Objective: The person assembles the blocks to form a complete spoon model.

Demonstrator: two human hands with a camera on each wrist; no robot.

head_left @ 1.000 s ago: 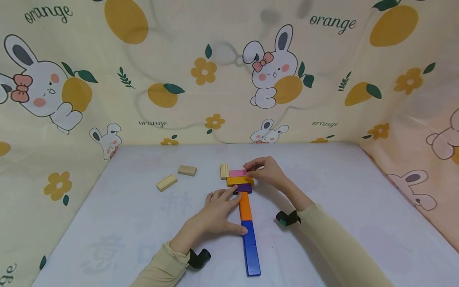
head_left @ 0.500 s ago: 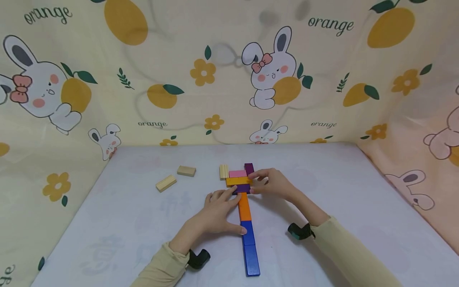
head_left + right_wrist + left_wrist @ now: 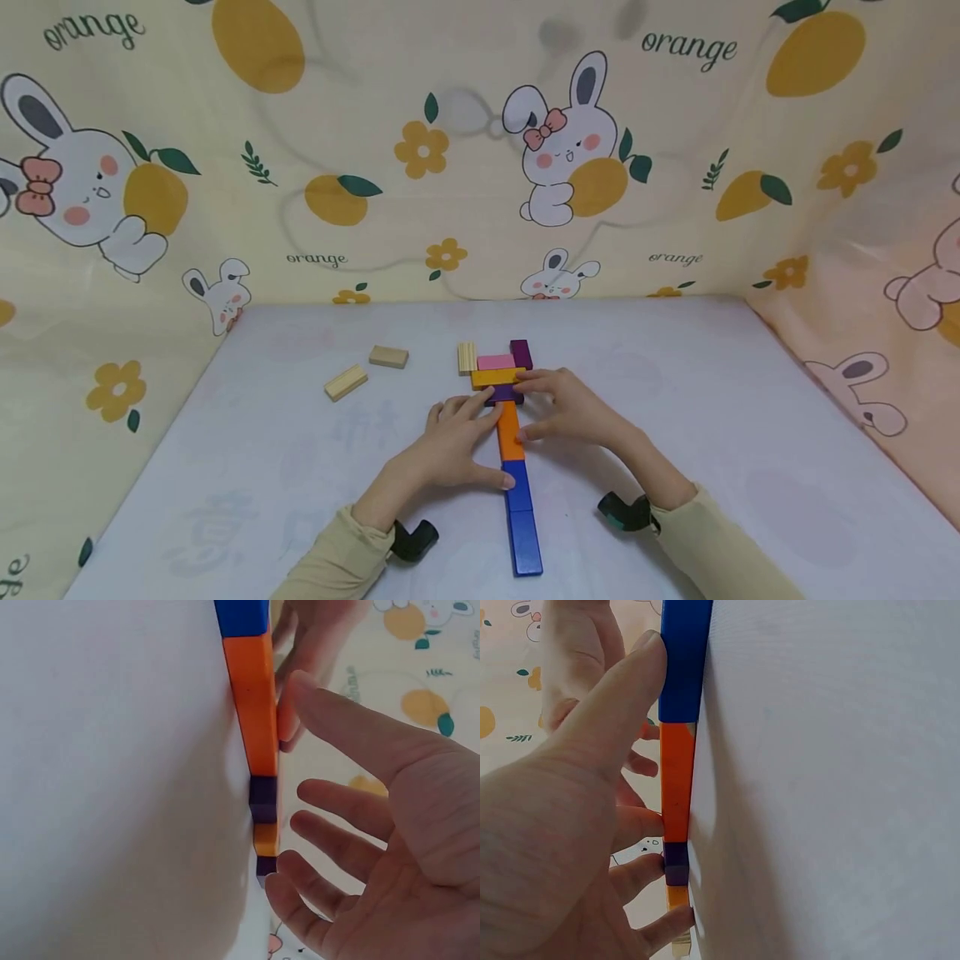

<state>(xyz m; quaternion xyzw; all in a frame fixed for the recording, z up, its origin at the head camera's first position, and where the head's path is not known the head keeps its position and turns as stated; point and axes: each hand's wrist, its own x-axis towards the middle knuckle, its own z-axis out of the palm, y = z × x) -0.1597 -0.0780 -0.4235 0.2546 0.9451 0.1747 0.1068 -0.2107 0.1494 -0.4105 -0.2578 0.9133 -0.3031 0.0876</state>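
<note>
Painted blocks lie in a row on the white tabletop: two blue blocks (image 3: 525, 543) nearest me, then an orange block (image 3: 511, 435), a purple block (image 3: 504, 393) crosswise and a yellow block (image 3: 491, 379). Beyond these are a pink block (image 3: 495, 362), a plain wooden block (image 3: 467, 357) at its left and a dark purple block (image 3: 521, 354) at its right. My left hand (image 3: 453, 442) spreads along the row, thumb on a blue block, fingertips at the purple and orange ones. On the right side, my right hand (image 3: 577, 408) has loose fingers at the yellow and orange blocks, holding nothing.
Two loose wooden blocks, one flat (image 3: 388, 357) and one slanted (image 3: 346, 382), lie left of the row. A patterned cloth (image 3: 420, 208) rises behind the table's far edge. Both wrists carry black cameras.
My right hand has come away from the dark purple block and moved nearer me along the row, its fingers spreading. That block now shows uncovered. My left hand has stayed in place.
</note>
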